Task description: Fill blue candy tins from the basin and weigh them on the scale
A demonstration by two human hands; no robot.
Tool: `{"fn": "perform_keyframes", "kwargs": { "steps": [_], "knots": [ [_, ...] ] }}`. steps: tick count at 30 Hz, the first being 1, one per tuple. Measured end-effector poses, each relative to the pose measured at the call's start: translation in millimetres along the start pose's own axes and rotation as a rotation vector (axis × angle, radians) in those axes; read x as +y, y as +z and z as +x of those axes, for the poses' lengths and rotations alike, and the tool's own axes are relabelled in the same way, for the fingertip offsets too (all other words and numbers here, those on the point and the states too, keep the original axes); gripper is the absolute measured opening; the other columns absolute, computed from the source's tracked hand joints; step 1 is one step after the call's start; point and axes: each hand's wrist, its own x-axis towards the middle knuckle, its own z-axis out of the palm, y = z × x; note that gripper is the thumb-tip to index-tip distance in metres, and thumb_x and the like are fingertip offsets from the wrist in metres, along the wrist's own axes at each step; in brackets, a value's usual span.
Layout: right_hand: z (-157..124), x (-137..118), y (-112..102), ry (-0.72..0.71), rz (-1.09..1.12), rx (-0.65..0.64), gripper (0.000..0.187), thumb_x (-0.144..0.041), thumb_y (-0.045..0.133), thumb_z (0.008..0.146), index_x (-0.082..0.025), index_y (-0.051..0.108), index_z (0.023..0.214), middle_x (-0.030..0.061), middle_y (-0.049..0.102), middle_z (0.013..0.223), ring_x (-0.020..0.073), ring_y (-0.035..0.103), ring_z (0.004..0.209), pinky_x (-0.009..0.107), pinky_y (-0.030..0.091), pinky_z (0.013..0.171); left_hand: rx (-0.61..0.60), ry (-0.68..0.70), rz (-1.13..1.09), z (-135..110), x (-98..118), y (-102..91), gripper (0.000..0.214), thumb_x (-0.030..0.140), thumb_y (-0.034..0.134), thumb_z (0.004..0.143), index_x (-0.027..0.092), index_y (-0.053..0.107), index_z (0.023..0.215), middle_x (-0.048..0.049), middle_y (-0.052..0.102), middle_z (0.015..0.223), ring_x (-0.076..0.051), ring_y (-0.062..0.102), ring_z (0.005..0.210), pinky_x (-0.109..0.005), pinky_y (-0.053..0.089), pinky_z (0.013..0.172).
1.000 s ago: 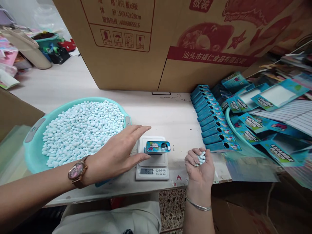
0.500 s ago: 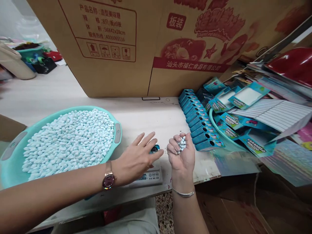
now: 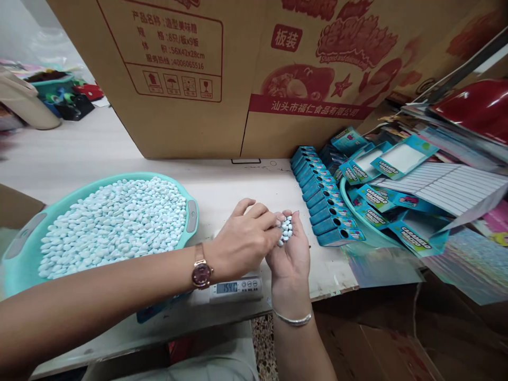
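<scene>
1. Pale blue oval tablets (image 3: 286,228) lie in a small heap in the cupped palm of the right hand (image 3: 292,254). The palm is turned up over the front part of the pale wooden worktop (image 3: 246,182), with the fingers curled round the heap.
2. The left hand (image 3: 246,239) reaches across, its fingertips drawn together and touching the heap. Whether a tablet is pinched between them cannot be told.
3. A small white digital scale (image 3: 236,287) sits under the left hand, and only its front strip with the lit display shows.
4. A round teal plastic basin (image 3: 192,211) stands left of the hands, piled with tablets of the same kind.
5. A row of small blue cardboard boxes (image 3: 323,211) lies just right of the hands. A large brown cardboard carton (image 3: 198,106) stands behind.
6. A rose-gold wristwatch (image 3: 201,273) sits on the left wrist, and a thin silver bangle (image 3: 292,319) on the right.
</scene>
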Motion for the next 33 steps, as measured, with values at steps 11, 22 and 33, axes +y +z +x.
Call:
{"fn": "perform_keyframes", "kwargs": {
  "steps": [11,22,33],
  "knots": [
    [-7,-16,-15,0.034,0.124,0.056,0.027,-0.029,0.04,0.096,-0.018,0.052,0.074,-0.0044,0.05,0.062,0.0064,0.052,0.057,0.02,0.054,0.059,-0.023,-0.1,-0.135,-10,-6,-9.7,0.02,0.029,0.048,0.092,0.023,0.067,0.09,-0.0018,0.063,0.089,-0.02,0.05,0.094,-0.045,0.026,0.103],
    [-13,-45,-51,-0.16,0.141,0.159,0.028,-0.026,0.035,0.096,-0.016,0.052,0.077,-0.0036,0.048,0.064,0.0067,0.05,0.057,0.023,0.055,0.064,0.07,-0.211,-0.119,-17,-25,-33.8,0.022,0.03,0.049,0.091,0.023,0.068,0.083,-0.0008,0.063,0.088,-0.02,0.054,0.098,-0.049,0.024,0.105],
    [-15,-57,-77,-0.208,0.234,0.248,0.028,-0.025,0.034,0.096,-0.015,0.052,0.077,-0.0027,0.047,0.064,0.0072,0.048,0.056,0.021,0.049,0.054,0.038,-0.308,-0.127,-37,-35,-66.0,0.031,0.046,0.057,0.086,0.021,0.064,0.102,-0.0049,0.063,0.101,-0.022,0.055,0.1,-0.043,0.034,0.098]
  ]
}}
